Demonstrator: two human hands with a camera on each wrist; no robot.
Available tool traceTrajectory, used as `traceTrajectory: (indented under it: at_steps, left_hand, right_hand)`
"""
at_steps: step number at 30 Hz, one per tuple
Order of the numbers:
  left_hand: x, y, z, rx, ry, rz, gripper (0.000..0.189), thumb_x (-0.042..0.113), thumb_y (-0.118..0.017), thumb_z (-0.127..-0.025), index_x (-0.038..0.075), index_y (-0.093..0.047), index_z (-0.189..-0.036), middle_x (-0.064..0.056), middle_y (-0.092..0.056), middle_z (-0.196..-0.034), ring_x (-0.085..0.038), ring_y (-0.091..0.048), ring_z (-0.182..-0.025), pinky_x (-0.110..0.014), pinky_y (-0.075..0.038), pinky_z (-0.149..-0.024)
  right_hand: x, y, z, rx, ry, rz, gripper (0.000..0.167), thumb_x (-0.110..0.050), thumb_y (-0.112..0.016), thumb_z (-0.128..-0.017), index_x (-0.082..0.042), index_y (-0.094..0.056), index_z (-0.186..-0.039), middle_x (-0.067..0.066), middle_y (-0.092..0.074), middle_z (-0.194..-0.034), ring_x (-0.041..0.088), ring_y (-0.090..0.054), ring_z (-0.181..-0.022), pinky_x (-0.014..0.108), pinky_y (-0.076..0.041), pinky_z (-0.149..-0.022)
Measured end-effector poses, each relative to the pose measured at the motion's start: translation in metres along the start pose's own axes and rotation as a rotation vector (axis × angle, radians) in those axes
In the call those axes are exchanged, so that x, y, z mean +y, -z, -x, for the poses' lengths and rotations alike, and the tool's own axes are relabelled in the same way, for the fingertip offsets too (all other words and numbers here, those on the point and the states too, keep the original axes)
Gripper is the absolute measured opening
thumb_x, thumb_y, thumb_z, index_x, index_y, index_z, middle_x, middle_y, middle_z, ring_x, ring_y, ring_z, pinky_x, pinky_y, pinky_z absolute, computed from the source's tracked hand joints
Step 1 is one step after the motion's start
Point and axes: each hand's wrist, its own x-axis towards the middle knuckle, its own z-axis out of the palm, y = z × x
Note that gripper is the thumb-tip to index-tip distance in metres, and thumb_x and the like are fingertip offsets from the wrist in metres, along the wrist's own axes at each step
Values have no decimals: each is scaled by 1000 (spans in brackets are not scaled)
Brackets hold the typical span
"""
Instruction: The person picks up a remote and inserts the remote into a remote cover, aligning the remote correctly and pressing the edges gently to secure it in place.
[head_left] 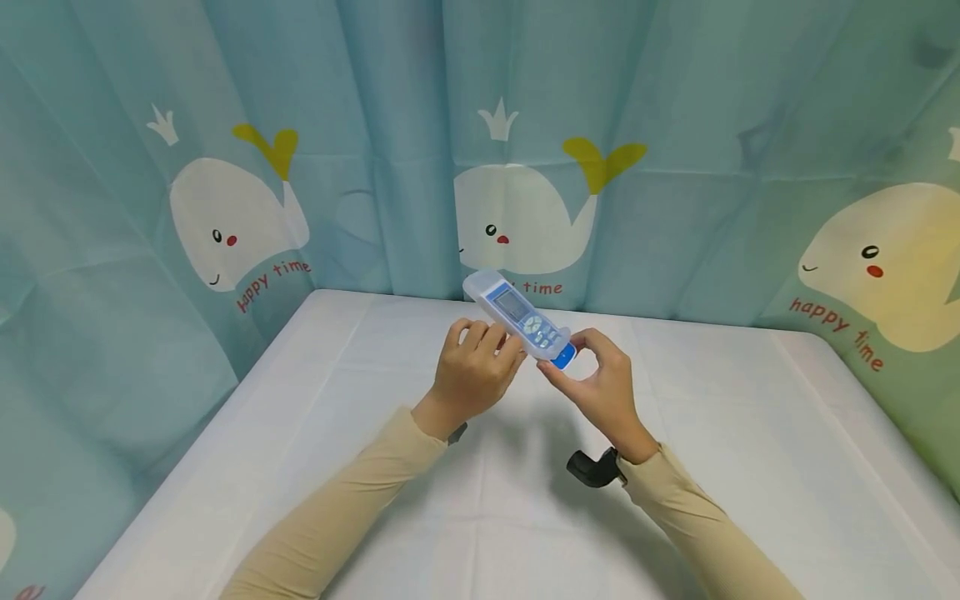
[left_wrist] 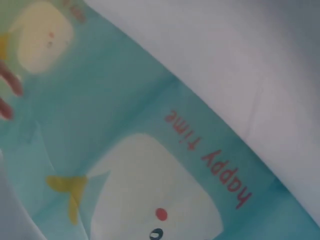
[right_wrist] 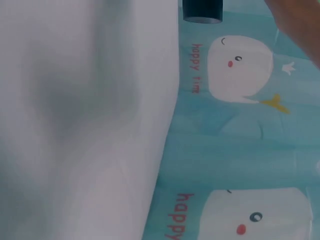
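A remote control (head_left: 513, 306) with a grey screen and pale buttons is held tilted above the table, its screen end up and to the left. A translucent sleeve (head_left: 480, 284) covers most of it. At the lower right, the blue end (head_left: 564, 357) of the remote sticks out of the sleeve. My left hand (head_left: 477, 365) grips the sleeved remote from the near side with curled fingers. Thumb and fingers of my right hand (head_left: 603, 383) pinch the blue end. In the left wrist view, only fingertips (left_wrist: 11, 82) show at the left edge; neither wrist view shows the remote.
A white-covered table (head_left: 360, 367) lies beneath both hands. Behind it hangs a blue-green curtain (head_left: 397, 150) printed with white whales. A black wrist mount (head_left: 596, 468) is on my right wrist. A dark cylinder (right_wrist: 202, 11) shows at the top of the right wrist view.
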Motion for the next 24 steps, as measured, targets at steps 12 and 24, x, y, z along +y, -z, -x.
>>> traceTrajectory:
  at_steps: [12,24]
  left_hand:
    - [-1,2,-3,-41,-113,116,8,18,-58,-86,16,-61,-78,3,-61,-75,-15,-55,-76,-34,-41,-80]
    - [-6,4,0,-87,-178,235,7,22,-64,-84,17,-63,-80,4,-66,-77,-13,-58,-78,-35,-42,-84]
  right_hand:
    - [4,-4,2,71,113,53,39,-16,-83,-61,2,-57,-83,11,-58,-76,19,-51,-72,23,-38,-66]
    - [4,-7,4,92,143,66,42,-21,-83,-63,2,-58,-87,13,-59,-78,22,-52,-75,31,-41,-73]
